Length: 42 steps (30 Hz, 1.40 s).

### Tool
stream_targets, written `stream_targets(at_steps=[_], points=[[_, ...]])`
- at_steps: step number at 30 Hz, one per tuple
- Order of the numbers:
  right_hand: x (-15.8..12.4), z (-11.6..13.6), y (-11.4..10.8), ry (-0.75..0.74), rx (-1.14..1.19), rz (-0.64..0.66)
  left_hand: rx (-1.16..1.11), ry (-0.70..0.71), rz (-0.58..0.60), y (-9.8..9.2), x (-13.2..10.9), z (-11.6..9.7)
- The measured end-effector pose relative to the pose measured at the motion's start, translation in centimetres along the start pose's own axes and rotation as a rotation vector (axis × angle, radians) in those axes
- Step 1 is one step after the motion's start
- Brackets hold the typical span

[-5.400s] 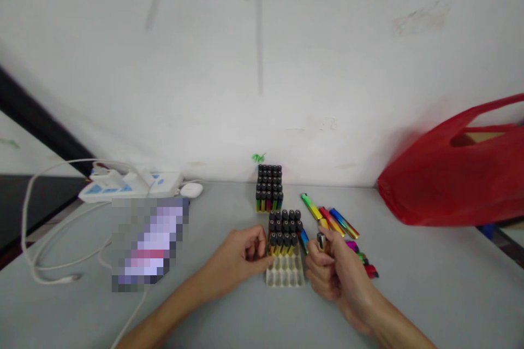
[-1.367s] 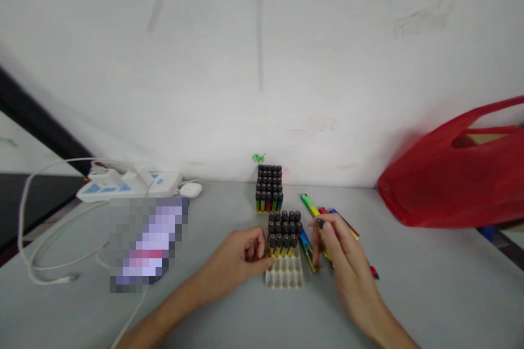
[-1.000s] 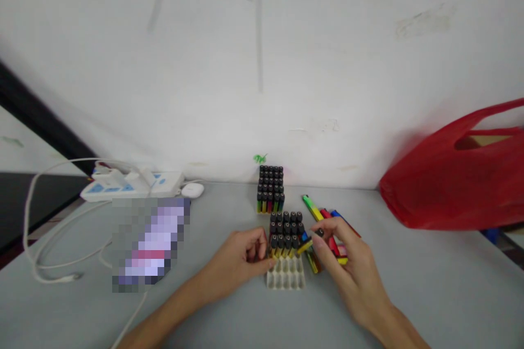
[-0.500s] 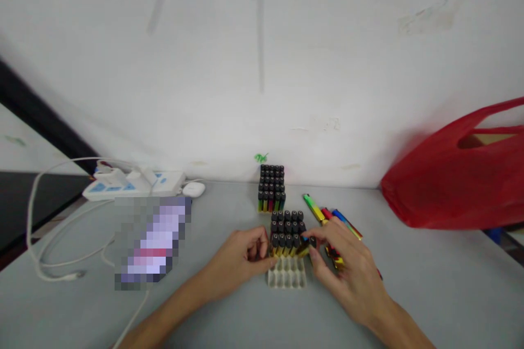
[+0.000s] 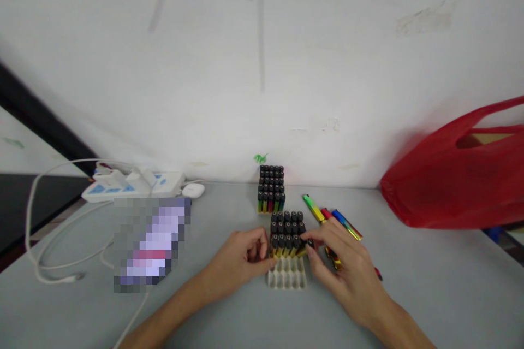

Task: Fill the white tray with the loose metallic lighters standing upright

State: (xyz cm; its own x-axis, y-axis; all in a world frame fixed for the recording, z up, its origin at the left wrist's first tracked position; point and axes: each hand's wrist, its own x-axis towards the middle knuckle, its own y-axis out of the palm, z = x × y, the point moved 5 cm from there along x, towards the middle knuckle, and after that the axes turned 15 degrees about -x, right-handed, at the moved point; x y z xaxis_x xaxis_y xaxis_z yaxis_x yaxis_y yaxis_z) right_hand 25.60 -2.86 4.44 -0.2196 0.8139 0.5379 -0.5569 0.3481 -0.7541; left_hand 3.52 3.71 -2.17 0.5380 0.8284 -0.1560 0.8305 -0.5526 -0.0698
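Note:
A cream slotted tray (image 5: 287,279) lies on the grey table, its far rows filled with upright black-capped lighters (image 5: 286,234). My left hand (image 5: 241,259) rests curled against the tray's left side, fingers closed on its edge. My right hand (image 5: 344,267) pinches a lighter (image 5: 308,245) at the tray's right edge, standing it beside the front filled row. Loose coloured lighters (image 5: 332,217) lie on the table behind and under my right hand.
A second full block of lighters (image 5: 270,188) stands by the wall. A red plastic bag (image 5: 458,174) sits at the right. A white power strip (image 5: 131,185), cables and a blurred-out item (image 5: 151,242) lie at the left.
My right hand picked a lighter from the loose pile, carried it left and brought it upright to the tray's right edge. My left hand has stayed on the tray.

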Motion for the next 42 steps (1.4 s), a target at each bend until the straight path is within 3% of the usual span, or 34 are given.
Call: stream_targets(at_steps=[6, 11, 19, 34, 42], points=[[-0.4, -0.6, 0.3, 0.11, 0.022, -0.005, -0.027, -0.011, 0.021, 0.0, 0.0, 0.4], [-0.2, -2.0, 0.1, 0.217, -0.139, -0.056, -0.002, 0.0, 0.014, -0.1, 0.0, 0.2], [-0.8, -2.2, 2.4, 0.142, -0.473, 0.071, 0.002, -0.006, 0.007, 0.0, -0.1, -0.1], [-1.4, -0.9, 2.9, 0.054, -0.629, 0.012, 0.071, 0.006, -0.01, 0.1, -0.2, -0.2], [-1.2, -0.6, 3.3, 0.037, -0.78, 0.108, 0.07, 0.008, -0.004, 0.0, 0.0, 0.0]])
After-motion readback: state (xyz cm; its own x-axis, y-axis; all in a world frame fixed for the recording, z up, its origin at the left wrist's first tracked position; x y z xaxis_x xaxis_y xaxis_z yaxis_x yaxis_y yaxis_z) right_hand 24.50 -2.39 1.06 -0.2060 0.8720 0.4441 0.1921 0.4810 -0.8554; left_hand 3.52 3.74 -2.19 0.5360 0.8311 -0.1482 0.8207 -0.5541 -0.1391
